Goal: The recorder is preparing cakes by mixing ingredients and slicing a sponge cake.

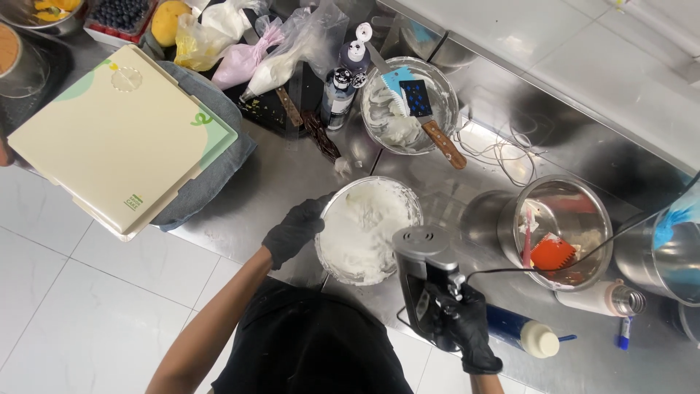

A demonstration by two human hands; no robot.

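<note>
- Left hand [294, 230], black-gloved, at frame centre, fingers curled on the rim of the cream bowl [368, 230].
- Right hand [467, 326], lower right, fingers wrapped around the hand mixer [424, 273].

Cream square board [120, 138] on grey cloth [219, 157], upper left. Piping bags [270, 55] behind. Glass bowl [445, 102] holding wooden-handled scraper [430, 120]. Steel pot [594, 211] with orange scraper [552, 253]. Blue bottle [521, 332] lying at counter edge.

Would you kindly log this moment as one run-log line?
left hand: steadies bowl of white cream | right hand: grips hand mixer, over bowl | surface: steel counter
</note>
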